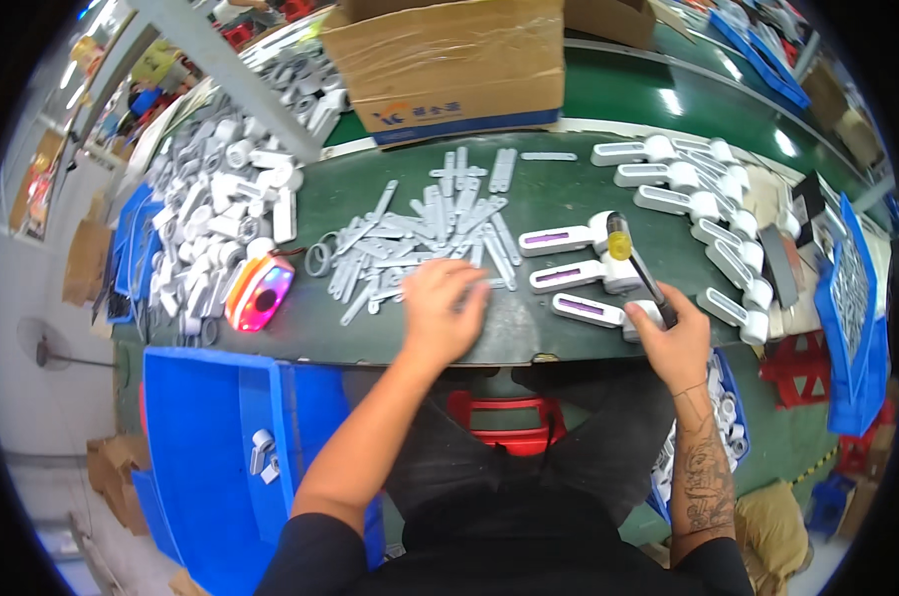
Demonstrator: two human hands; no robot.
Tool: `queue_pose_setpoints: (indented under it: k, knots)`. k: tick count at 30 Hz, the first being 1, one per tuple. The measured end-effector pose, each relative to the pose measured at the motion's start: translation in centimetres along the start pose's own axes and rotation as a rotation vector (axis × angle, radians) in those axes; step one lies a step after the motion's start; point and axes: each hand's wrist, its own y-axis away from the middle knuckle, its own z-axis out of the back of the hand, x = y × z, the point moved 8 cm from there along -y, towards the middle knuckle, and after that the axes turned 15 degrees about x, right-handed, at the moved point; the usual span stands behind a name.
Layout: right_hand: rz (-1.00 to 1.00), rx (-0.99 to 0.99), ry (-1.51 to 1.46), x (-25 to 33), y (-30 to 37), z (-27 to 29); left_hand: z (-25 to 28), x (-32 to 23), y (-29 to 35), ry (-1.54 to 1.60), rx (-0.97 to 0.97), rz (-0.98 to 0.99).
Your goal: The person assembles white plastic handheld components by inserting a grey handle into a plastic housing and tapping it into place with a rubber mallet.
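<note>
My right hand (674, 336) grips the dark handle of a small hammer (618, 241) with a translucent yellow face. The hammer head is over the white plastic housings lying in front of it, such as this white housing (557, 239) with a purple strip in its slot. At the near edge of a heap of flat light-grey plastic strips (440, 219), my left hand (444, 310) has its fingers curled together. What they close on, if anything, is hidden. Two other housings, a middle white housing (569, 277) and a near white housing (586, 310), lie in the same row.
More white housings (660, 200) line the right side of the green table. A large pile of white parts (221, 199) and a lit red-orange device (260, 293) are at left. A cardboard box (449, 70) stands behind; a blue bin (206, 447) is below left.
</note>
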Motion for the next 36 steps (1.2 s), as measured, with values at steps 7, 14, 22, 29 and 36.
queue_pose_setpoints:
  k: [7,14,22,29,36]
  knots:
    - [-0.063,0.087,-0.21,-3.6,2.2,-1.8,2.6,3.8,-0.2,-0.21,0.164,0.267]
    - [0.017,0.16,-0.128,-0.5,1.9,-4.6,-2.2,4.8,-8.0,-0.243,0.274,0.249]
    - [0.043,0.184,-0.135,0.1,1.3,-5.0,-4.6,6.4,-11.6,-0.454,0.365,0.302]
    - [-0.044,0.258,-0.149,0.1,1.1,-4.8,-2.2,5.5,-9.4,-0.312,0.367,0.164]
    - [-0.021,0.231,-0.2,0.0,1.4,-4.9,-5.8,1.6,-11.0,-0.284,0.669,-0.081]
